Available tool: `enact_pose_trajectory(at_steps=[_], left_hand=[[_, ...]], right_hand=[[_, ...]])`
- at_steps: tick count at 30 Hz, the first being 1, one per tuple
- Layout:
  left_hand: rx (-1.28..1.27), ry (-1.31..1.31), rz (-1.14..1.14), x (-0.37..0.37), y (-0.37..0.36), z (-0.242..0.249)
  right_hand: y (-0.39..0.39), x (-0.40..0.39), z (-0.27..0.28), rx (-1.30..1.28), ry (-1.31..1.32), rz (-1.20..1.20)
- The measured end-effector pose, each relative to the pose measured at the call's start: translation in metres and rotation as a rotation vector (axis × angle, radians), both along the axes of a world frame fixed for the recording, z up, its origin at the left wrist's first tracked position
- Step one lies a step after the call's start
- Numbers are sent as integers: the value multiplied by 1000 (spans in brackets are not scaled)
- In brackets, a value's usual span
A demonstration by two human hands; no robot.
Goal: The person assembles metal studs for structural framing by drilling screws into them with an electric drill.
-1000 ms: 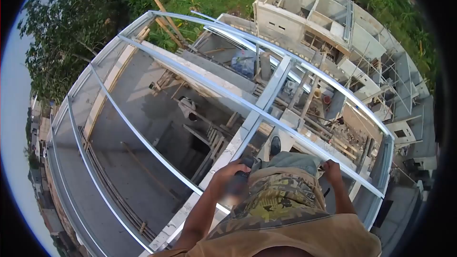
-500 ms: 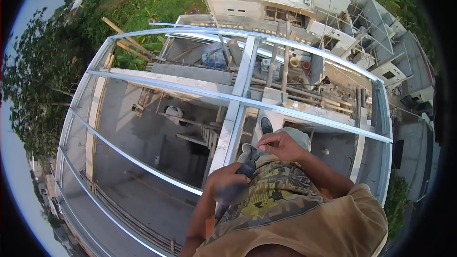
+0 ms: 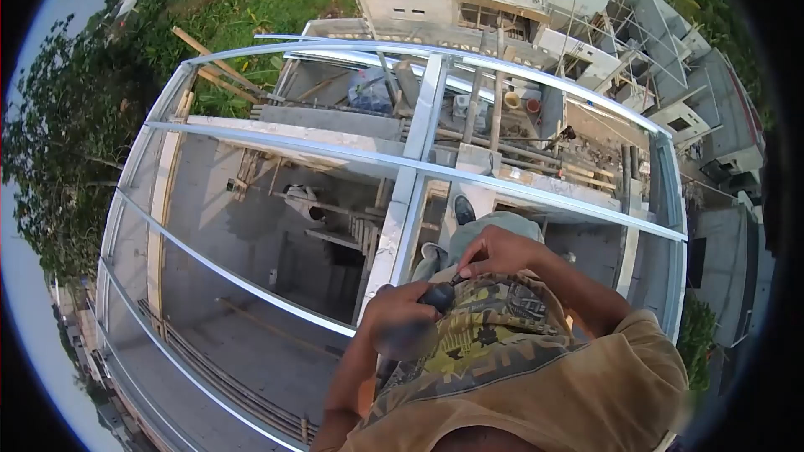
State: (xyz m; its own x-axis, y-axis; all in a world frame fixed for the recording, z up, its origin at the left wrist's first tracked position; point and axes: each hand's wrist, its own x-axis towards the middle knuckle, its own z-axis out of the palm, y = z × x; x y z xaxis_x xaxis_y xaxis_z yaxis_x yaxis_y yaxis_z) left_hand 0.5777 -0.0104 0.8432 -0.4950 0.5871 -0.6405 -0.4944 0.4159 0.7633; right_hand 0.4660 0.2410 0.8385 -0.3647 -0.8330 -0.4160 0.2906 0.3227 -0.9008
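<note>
My left hand (image 3: 400, 308) is wrapped round a dark power drill (image 3: 435, 296), held in front of my shirt, its nose pointing toward my other hand. Part of the drill's body is smeared by a blurred patch. My right hand (image 3: 494, 253) is closed in a pinch at the drill's tip; whatever sits between the fingertips is too small to make out. Below the hands, a long metal roof beam (image 3: 408, 209) runs away from me and meets a silver crossbar (image 3: 511, 191). One dark shoe (image 3: 464, 210) shows beyond my right hand, high above the floor.
Thin metal battens (image 3: 226, 265) span open gaps over the rooms below. A person (image 3: 303, 202) is down on the lower level at left. Buckets (image 3: 512, 100) and wooden poles lie ahead. Unfinished concrete walls (image 3: 410, 8) stand beyond, and a tree (image 3: 67, 159) rises at left.
My right hand has come down closer to the drill's tip, its fingers now bunched there. The drill tilts slightly more toward it. The view has shifted a little.
</note>
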Motion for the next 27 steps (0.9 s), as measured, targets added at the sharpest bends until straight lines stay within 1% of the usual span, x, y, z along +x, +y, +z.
enact_pose_trajectory(at_steps=[1,2,3,4,5,7,9,11,13,14,15,16,17,19,20,21,22,23,25,26,27], left_hand=[[32,-23,-29,-2,1,3],[31,-19,-39,3,-1,-7],[76,-4,86,13,-4,-27],[122,13,204,18,-6,-39],[127,22,175,13,-10,-39],[358,-178,441,-5,-14,-38],[470,-50,767,-26,-6,-35],[520,-25,1006,-51,-2,-37],[548,-10,1165,-78,6,-46],[534,-18,1173,-89,10,-52],[494,-74,1228,-100,15,-60],[450,-130,1289,-111,17,-69],[341,-125,1271,-117,16,-80],[132,-7,1261,-143,32,-95],[103,-25,1288,-157,36,-107],[177,-95,1320,-172,39,-122],[252,-163,1348,-188,42,-139],[214,-191,1364,-205,47,-153],[272,-301,1426,-246,57,-189],[223,-256,1320,-257,56,-211],[212,-176,1255,-267,59,-235]], right_hand=[[-1,-2,0,-45,78,71],[-3,-3,0,-89,157,139],[-5,0,-6,-88,164,127],[-9,6,-17,-120,56,35],[-12,6,-25,-150,-48,-68],[-16,0,-24,-274,-106,-181],[-15,-9,-37,-206,240,-25],[-23,-7,-48,-201,292,-12],[-38,-11,-49,-249,263,-56],[-43,-15,-54,-301,231,-73],[-47,-22,-65,-311,213,-65],[-52,-31,-78,-367,186,-135],[-57,-43,-93,-425,150,-202],[-54,-73,-124,-425,117,-152],[-52,-85,-142,-434,172,-197],[-49,-93,-165,-440,224,-248],[-48,-95,-207,-368,338,-274],[-47,-109,-231,-374,292,-274],[-43,-157,-269,-430,404,-385],[-40,-171,-287,-495,169,-438],[-33,-169,-316,-495,140,-436]])
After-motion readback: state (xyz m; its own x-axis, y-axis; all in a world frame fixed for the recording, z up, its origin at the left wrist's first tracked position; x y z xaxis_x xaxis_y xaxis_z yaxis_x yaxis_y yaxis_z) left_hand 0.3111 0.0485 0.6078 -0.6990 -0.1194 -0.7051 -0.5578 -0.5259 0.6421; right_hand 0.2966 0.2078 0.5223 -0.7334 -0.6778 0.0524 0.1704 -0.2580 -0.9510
